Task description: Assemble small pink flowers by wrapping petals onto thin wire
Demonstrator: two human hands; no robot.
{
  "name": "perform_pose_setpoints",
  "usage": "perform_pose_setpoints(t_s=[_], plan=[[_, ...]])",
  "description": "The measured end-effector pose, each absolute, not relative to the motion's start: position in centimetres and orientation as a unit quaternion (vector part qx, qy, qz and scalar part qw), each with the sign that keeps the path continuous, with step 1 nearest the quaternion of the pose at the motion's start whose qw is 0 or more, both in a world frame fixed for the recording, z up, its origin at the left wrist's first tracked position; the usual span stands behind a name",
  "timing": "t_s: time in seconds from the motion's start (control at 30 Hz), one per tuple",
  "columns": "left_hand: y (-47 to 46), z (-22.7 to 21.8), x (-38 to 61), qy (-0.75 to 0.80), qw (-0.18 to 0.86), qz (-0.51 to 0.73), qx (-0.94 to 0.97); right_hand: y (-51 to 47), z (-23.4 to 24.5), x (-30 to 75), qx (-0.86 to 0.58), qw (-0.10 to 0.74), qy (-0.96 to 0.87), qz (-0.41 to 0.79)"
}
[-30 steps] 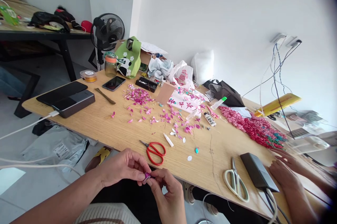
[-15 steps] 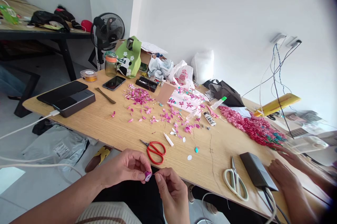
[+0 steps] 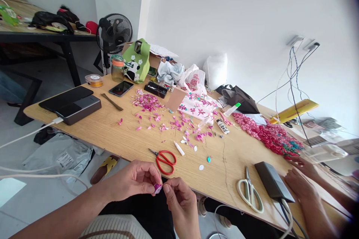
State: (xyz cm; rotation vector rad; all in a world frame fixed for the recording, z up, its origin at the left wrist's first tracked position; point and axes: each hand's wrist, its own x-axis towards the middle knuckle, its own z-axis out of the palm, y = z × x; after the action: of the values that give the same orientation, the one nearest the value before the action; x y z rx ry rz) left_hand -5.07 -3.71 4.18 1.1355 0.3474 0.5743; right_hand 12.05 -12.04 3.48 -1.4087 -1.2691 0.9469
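Left hand [image 3: 137, 180]: grip pinching 1 purple piece [image 3: 157, 189]. Right hand [image 3: 181, 202]: grip pressed together, just beside. Red scissors [image 3: 159, 154] on surface [image 3: 112, 136].

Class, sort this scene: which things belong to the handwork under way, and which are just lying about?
Likely the job:
- purple piece, held in the left hand
- petals
- red scissors

Probably just lying about:
- fan
- jar
- green bag

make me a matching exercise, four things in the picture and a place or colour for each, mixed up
1 purple piece
2 red-handled scissors
3 panda bag
4 fan

A black, beyond the table
B green, beside the jar
C pinched in the left hand
D lying near the table edge

Pairs: 1-C, 2-D, 3-B, 4-A
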Motion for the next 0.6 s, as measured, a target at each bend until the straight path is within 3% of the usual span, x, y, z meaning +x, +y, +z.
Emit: perform_pose_setpoints(t_s=[0.23, 0.6], plan=[[-3.8, 3.8, -4.1, 0.204, 0.813, 0.318, 0.444, -12.2, 2.9, 11.7, -0.577, 0.479, -0.513, 0.418], [-4.1, 3.5, -3.4, 0.254, 0.855, 0.316, 0.324, -12.5, 3.3, 11.0, -0.595, 0.473, -0.547, 0.351]])
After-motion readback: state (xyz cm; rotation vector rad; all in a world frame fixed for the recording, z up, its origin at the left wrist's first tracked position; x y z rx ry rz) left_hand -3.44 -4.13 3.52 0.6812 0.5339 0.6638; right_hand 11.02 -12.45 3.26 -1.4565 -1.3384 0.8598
